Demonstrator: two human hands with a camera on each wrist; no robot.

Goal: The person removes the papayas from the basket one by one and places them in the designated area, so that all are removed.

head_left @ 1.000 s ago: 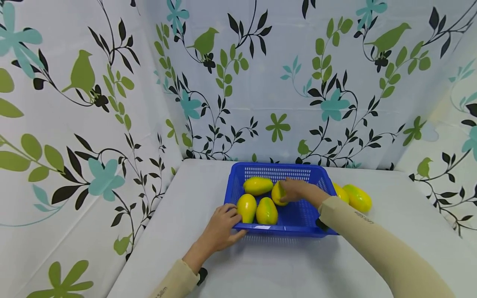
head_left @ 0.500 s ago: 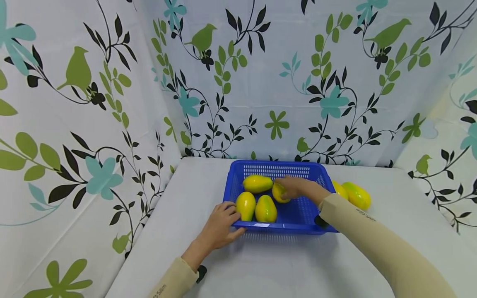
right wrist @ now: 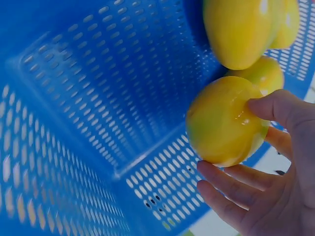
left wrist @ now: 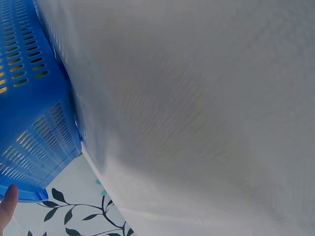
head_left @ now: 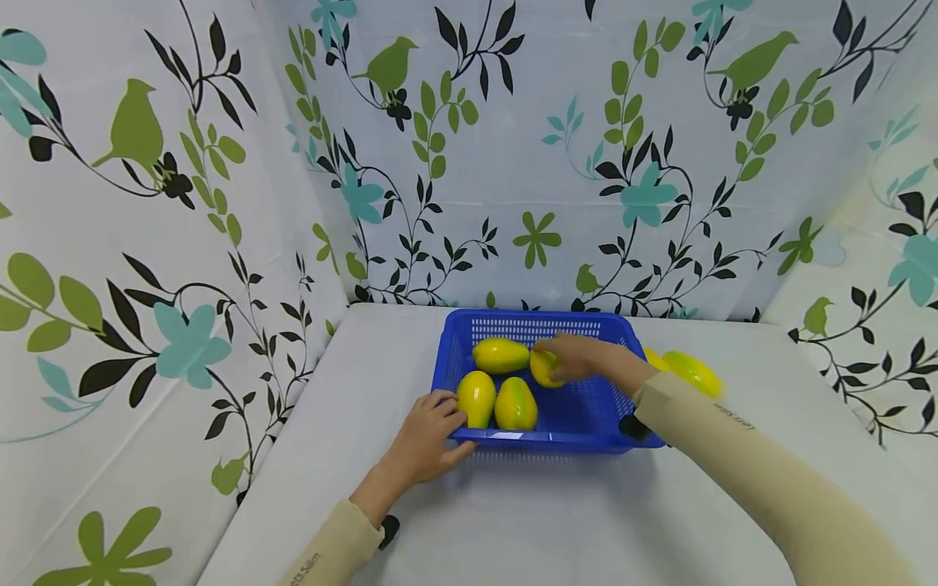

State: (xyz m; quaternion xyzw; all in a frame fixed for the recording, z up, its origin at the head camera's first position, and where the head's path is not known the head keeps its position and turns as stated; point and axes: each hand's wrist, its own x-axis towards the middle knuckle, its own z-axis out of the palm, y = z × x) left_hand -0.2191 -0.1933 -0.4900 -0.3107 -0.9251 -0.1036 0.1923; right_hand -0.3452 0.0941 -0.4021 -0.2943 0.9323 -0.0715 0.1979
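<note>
A blue perforated plastic basket [head_left: 579, 441] stands on the white table, with several yellow-green mangoes in it. My left hand [head_left: 425, 435] grips its front left corner, fingers over the rim and thumb lower at the front. In the left wrist view only one fingertip [left wrist: 9, 199] shows, against the basket's rim. Inside the basket my right hand [head_left: 582, 358] holds a mango [right wrist: 226, 123] between thumb and fingers, at the right of the group. Two mangoes [head_left: 516, 404] lie in front, and another mango [head_left: 501, 356] lies behind them.
Outside the basket, to its right, more mangoes [head_left: 692, 373] lie on the table [head_left: 513, 521], partly hidden by the right forearm. A patterned cloth [head_left: 542, 163] with leaves and birds hangs behind and at both sides. Bare basket floor [head_left: 579, 411] shows at the right.
The head view has drifted a little, so the scene sits slightly higher and further left. Both hands keep their hold, with only a slight shift of the right hand over its mango.
</note>
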